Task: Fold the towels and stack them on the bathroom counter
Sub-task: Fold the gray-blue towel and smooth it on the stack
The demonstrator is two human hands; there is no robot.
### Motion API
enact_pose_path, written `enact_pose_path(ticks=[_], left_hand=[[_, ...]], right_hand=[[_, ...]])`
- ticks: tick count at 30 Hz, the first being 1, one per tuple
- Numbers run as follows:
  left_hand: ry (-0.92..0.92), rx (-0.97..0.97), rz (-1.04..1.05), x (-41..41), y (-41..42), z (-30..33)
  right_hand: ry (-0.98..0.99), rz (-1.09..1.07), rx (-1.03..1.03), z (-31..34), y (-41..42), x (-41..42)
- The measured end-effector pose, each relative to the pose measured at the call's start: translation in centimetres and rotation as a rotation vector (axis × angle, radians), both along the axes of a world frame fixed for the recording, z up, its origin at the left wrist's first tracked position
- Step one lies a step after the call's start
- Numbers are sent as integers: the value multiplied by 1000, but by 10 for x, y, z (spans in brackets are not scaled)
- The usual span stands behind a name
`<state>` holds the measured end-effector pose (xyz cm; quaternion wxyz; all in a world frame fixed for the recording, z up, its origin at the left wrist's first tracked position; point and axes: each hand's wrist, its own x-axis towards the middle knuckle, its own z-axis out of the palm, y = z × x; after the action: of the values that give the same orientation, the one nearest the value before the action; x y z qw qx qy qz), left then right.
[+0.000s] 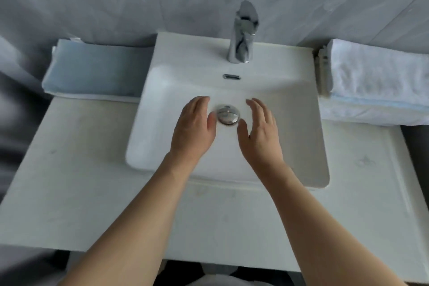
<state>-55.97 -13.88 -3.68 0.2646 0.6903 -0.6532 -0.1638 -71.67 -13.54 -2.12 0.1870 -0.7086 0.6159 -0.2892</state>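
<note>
Grey-walled bathroom bench (69, 169): blue towel (97, 69) and white towel stack (376, 86) lie folded; both hands (193, 127) (260, 132) hover spread, holding nothing; task looks finished.

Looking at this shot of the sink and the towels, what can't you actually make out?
- White towel stack: its right end is cut off by the head view's edge, and its layers blur together, so no count.
- Blue towel: motion blur hides how many folds it has.
- Left hand and right hand: whether they touch the basin or hover above it is unclear.
</note>
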Motion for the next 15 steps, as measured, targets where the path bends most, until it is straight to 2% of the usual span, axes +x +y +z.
enact_pose_path(ticks=[5,10,15], left_hand=[[10,-2,67,67,22,4],[-12,5,240,135,34,9],[68,74,398,220,35,2]], right_hand=[[-46,62,-23,5,6,75],[-55,231,-60,7,-3,151],[-236,221,126,8,-8,238]])
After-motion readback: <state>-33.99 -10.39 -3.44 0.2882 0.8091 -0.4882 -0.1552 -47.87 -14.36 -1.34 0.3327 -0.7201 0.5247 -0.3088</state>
